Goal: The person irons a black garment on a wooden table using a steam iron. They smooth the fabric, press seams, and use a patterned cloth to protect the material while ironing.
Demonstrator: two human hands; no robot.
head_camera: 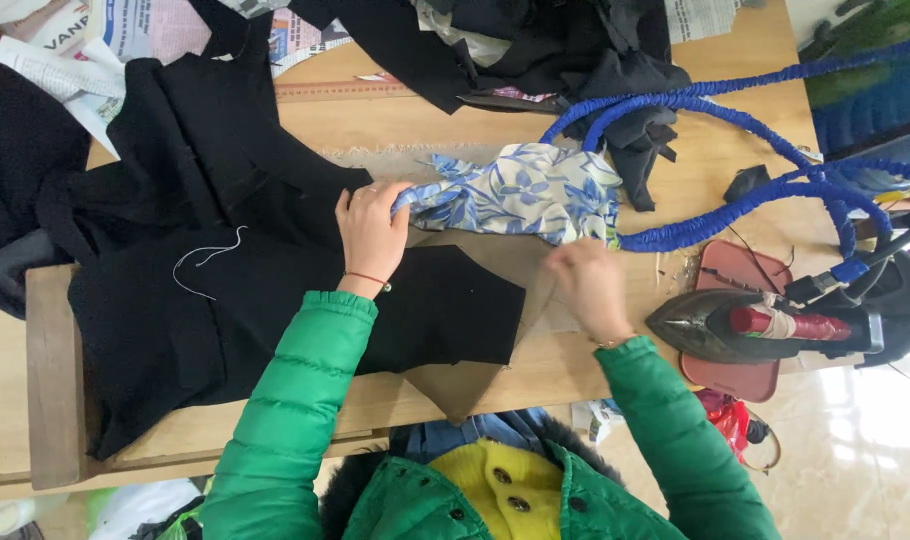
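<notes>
My left hand (371, 235) grips the left end of a blue-and-white floral cloth (525, 190) that lies across the wooden table (395, 120). My right hand (590, 285), blurred, is at the cloth's lower right edge, fingers closed near a beige cloth (535, 300) underneath; what it pinches I cannot tell for sure. A black garment (225, 290) with a loose white thread (207, 258) lies under my left wrist. Both arms wear green puffer sleeves.
A steam iron (755, 325) rests on a reddish pad (735, 275) at the right, with a blue ribbed hose (715, 215) looping behind it. More black fabric (535, 45) and newspapers (105, 30) lie at the back. The table's front edge is near my body.
</notes>
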